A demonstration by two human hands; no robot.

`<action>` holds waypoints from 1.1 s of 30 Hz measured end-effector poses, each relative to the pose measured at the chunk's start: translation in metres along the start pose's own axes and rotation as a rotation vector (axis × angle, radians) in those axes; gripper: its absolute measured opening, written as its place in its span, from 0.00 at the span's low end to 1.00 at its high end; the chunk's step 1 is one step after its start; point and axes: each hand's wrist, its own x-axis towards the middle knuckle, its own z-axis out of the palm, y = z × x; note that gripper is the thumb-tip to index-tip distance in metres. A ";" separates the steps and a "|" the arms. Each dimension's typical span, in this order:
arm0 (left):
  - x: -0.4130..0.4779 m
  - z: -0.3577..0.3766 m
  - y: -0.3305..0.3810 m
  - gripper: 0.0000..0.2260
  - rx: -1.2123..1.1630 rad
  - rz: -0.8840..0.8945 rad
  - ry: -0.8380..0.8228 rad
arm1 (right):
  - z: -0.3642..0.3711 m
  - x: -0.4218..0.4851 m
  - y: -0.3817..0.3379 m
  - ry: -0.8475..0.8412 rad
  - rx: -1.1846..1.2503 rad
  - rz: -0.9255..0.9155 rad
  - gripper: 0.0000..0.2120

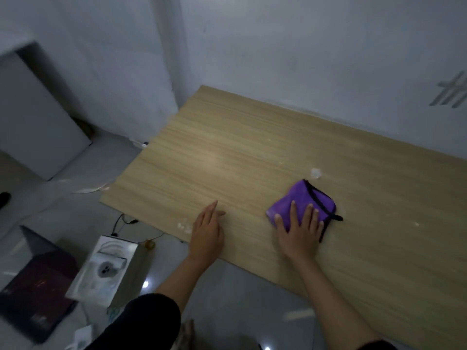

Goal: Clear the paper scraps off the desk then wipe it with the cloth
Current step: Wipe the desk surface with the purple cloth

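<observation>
Wood-pattern counter (pixel 252 152) fills most of the view, its far edge against the white wall (pixel 303 46). Near the counter's front edge the right hand (pixel 299 229) presses flat on the folded purple cloth (pixel 303 204), fingers spread wide over it. The left hand (pixel 207 234) lies flat on the counter close to the front edge, fingers loosely together, gripping nothing. One small paper scrap (pixel 315 173) rests just behind the cloth; some tiny scraps (pixel 184 226) lie just beside the left hand.
</observation>
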 end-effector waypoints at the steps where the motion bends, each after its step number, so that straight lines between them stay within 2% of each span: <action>1: 0.004 -0.008 -0.014 0.23 0.008 -0.020 0.013 | 0.007 -0.005 -0.021 0.020 -0.001 -0.069 0.39; 4: 0.017 -0.031 -0.051 0.22 0.015 -0.090 0.043 | 0.035 -0.041 -0.085 -0.020 0.016 -0.341 0.32; 8: 0.031 -0.063 -0.093 0.23 0.019 -0.132 0.072 | 0.059 -0.055 -0.154 -0.106 0.037 -0.527 0.28; 10: 0.036 -0.080 -0.114 0.23 0.005 -0.152 0.106 | 0.064 -0.035 -0.179 -0.102 0.016 -0.492 0.30; 13: 0.041 -0.104 -0.145 0.23 -0.015 -0.203 0.140 | 0.066 -0.006 -0.220 -0.146 0.042 -0.309 0.33; 15: 0.041 -0.116 -0.163 0.27 -0.032 -0.227 0.162 | 0.074 -0.007 -0.252 -0.168 0.040 -0.300 0.33; 17: 0.042 -0.122 -0.179 0.30 -0.053 -0.251 0.158 | 0.085 -0.022 -0.281 -0.185 0.037 -0.476 0.31; 19: 0.044 -0.124 -0.189 0.30 -0.043 -0.262 0.150 | 0.093 -0.040 -0.297 -0.195 0.014 -0.691 0.28; 20: 0.045 -0.123 -0.193 0.28 -0.046 -0.268 0.150 | 0.093 -0.046 -0.298 -0.204 0.008 -0.736 0.27; 22: 0.047 -0.121 -0.195 0.25 -0.039 -0.268 0.147 | 0.090 -0.048 -0.288 -0.219 0.056 -0.682 0.27; 24: 0.051 -0.118 -0.196 0.24 -0.015 -0.248 0.133 | 0.084 -0.039 -0.267 -0.140 0.102 -0.554 0.26; 28: 0.062 -0.119 -0.187 0.22 -0.051 -0.229 0.073 | 0.066 0.003 -0.218 0.036 0.092 -0.094 0.28; 30: 0.068 -0.118 -0.180 0.20 -0.049 -0.209 0.065 | 0.054 0.026 -0.204 0.011 0.077 0.111 0.27; 31: 0.072 -0.117 -0.177 0.18 -0.043 -0.199 0.062 | 0.052 0.036 -0.201 -0.021 0.056 0.169 0.27; 33: 0.079 -0.114 -0.169 0.17 -0.039 -0.186 0.041 | 0.054 0.046 -0.204 -0.029 0.035 0.126 0.27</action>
